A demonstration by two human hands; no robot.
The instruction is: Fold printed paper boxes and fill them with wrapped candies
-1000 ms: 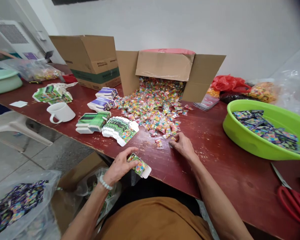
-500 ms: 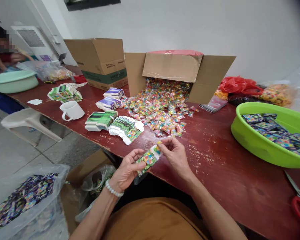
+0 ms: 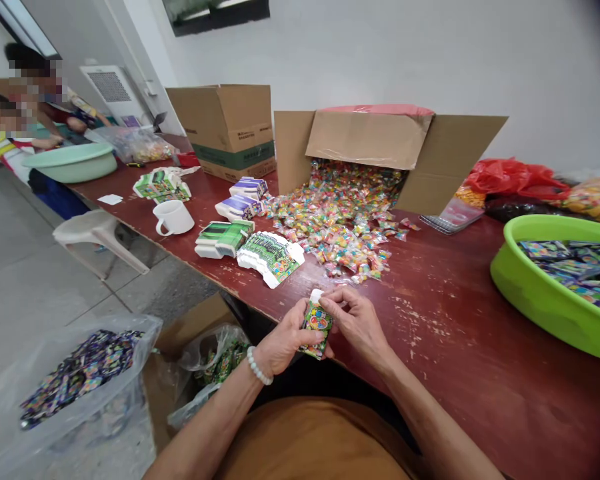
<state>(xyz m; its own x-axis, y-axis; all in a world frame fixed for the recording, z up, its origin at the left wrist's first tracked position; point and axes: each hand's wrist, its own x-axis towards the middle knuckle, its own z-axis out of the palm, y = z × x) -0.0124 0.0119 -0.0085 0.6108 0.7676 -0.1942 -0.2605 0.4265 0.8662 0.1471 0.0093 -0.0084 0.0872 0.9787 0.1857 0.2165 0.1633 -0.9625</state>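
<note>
My left hand (image 3: 286, 339) is closed around a small green printed candy box (image 3: 316, 324), held nearly upright at the table's front edge. The white end flap of the box points up. My right hand (image 3: 356, 319) pinches the upper right of the box beside that flap, thumb and forefinger together. No candy shows between those fingers. Just beyond my hands, wrapped colourful candies (image 3: 340, 233) spill from a cardboard carton (image 3: 370, 139) lying on its side. A fanned stack of flat green boxes (image 3: 270, 257) lies to the left of them.
Green box stacks (image 3: 224, 238), purple box stacks (image 3: 240, 207) and a white mug (image 3: 174, 218) stand left on the red table (image 3: 455, 333). At right is a lime-green basin (image 3: 545, 320) of packets. A plastic bag of packets (image 3: 85, 380) sits low left. Two people work at the far left.
The box has turned more upright, and the yellow-green candy at its mouth is out of sight. My right fingers have closed in on the flap. The view has swung left, showing a second person.
</note>
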